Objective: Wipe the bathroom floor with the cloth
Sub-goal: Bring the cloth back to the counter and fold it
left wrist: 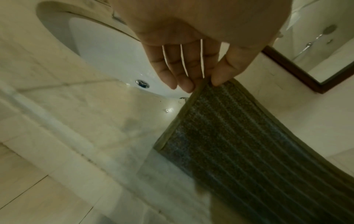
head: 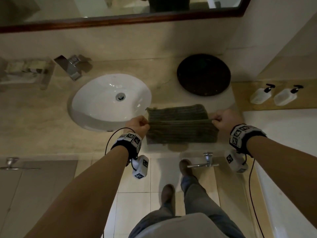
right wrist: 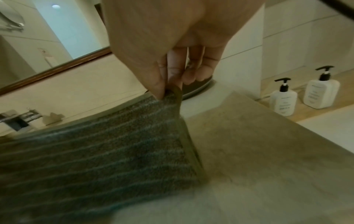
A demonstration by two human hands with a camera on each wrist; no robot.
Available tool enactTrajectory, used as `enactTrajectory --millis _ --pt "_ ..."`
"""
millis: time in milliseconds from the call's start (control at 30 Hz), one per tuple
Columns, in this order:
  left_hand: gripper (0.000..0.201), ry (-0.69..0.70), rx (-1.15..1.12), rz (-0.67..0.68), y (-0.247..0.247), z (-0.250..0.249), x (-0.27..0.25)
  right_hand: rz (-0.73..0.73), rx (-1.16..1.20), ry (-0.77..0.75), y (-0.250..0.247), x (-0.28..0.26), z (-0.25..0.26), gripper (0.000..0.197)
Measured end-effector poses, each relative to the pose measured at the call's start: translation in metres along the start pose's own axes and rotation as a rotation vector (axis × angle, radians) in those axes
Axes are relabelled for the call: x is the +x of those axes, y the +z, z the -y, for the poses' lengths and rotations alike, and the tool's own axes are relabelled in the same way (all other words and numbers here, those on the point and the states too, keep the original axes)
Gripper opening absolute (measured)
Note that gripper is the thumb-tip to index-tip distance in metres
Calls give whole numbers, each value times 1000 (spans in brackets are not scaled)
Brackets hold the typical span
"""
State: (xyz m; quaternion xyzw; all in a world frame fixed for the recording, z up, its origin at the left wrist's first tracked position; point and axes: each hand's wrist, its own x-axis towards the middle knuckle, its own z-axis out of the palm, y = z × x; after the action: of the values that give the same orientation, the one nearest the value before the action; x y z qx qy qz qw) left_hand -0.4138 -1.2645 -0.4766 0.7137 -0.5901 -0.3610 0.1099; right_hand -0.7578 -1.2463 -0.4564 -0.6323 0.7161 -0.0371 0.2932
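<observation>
A dark ribbed cloth [head: 180,129] [left wrist: 239,144] [right wrist: 95,151] hangs stretched between both hands over the counter's front edge, right of the sink. My left hand [head: 139,125] [left wrist: 207,82] pinches its left top corner between thumb and fingers. My right hand [head: 221,121] [right wrist: 170,89] pinches the right top corner. The cloth's lower part drapes toward me; a further fold lies behind on the counter. The tiled floor [head: 133,203] lies below, between my arms.
White sink [head: 96,103] and chrome tap [head: 72,67] sit left on the beige counter [head: 34,117]. A dark round tray [head: 204,74] lies behind the cloth. Two pump bottles [head: 274,95] stand on a ledge at right beside the bathtub [head: 291,152]. My feet [head: 168,193] stand on the tiles.
</observation>
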Motion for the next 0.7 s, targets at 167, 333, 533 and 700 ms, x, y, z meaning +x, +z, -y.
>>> enactTrajectory --millis 167,333,533,700 --pt "6 -71 22 -79 6 -11 29 97 -33 -63 -6 58 -10 7" --pt "5 -192 5 -108 21 -24 52 164 -66 -115 -9 110 -22 5" --pt "14 -297 9 -168 51 -27 70 179 -116 -166 -2 142 -26 6" --pt "20 -357 -8 -234 64 -20 83 195 -66 -156 11 149 -34 6"
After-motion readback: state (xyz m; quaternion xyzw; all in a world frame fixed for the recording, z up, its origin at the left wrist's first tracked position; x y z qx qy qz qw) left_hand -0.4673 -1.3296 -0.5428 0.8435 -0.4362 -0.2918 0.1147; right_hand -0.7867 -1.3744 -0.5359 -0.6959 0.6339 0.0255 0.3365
